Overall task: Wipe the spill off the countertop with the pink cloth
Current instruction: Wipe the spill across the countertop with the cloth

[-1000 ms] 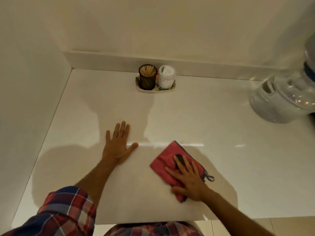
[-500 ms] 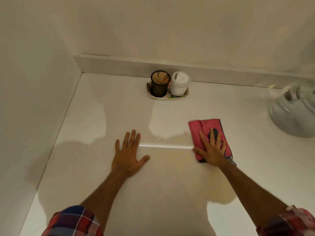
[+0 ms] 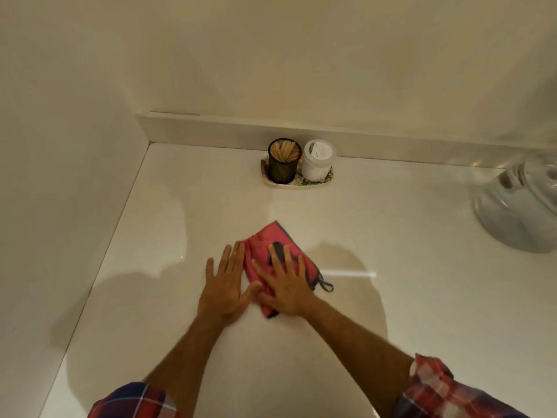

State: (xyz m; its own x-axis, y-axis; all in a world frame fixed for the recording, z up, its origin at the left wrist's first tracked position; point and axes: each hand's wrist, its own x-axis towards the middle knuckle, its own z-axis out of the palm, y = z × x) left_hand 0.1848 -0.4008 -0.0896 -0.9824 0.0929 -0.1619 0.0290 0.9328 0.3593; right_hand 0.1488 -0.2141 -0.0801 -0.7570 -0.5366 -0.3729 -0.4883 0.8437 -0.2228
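My left hand [image 3: 224, 286] lies flat on the white counter [image 3: 407, 297], palm down, fingers [image 3: 232, 254] spread and grasping nothing; its thumb reaches right and meets the near edge of the pink cloth [image 3: 265, 239]. Just right of those fingers, the cloth sits bunched on the counter, its far corner extending beyond my fingertips toward the back wall, a dark trim along its right edge and a small dark loop [image 3: 327, 286] trailing off to the right of my right wrist. My right hand [image 3: 286, 289] presses flat on top of the cloth, fingers extended and splayed, not curled around it. No spill can be made out on the counter surface from this view. Well beyond both sets of fingertips, against the back ledge, a small tray [image 3: 289, 184] carries a dark mesh cup of wooden sticks [image 3: 284, 161] and, touching it on the right, a white lidded jar [image 3: 318, 159]. Far right of my right hand stands a rounded white appliance [image 3: 518, 212], partly out of frame. Plaid sleeves [image 3: 446, 390] show at both forearms.
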